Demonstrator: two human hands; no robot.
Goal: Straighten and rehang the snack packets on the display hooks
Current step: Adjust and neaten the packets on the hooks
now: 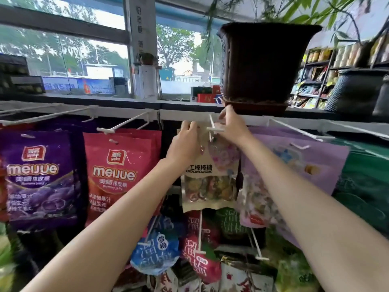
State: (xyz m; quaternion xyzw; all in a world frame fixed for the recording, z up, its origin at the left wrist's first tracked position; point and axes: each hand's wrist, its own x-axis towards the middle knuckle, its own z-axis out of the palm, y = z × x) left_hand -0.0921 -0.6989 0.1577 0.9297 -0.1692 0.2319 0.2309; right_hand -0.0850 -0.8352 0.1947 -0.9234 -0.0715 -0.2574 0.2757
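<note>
A beige lollipop packet point(207, 182) with a clear window of colourful sweets hangs at the centre of the display, its top at a white hook point(212, 129). My left hand point(185, 142) grips the packet's upper left corner. My right hand point(231, 127) holds the packet's top right edge beside the hook's front tip. Whether the packet's hole sits on the hook is hidden by my fingers.
Purple point(40, 182) and red point(120, 173) gummy packets hang on hooks at the left; a lilac packet point(294, 171) and a green one point(366, 186) hang at the right. Lower hooks carry blue and red plum packets point(155, 251). A dark plant pot point(265, 66) stands on the ledge just above my right hand.
</note>
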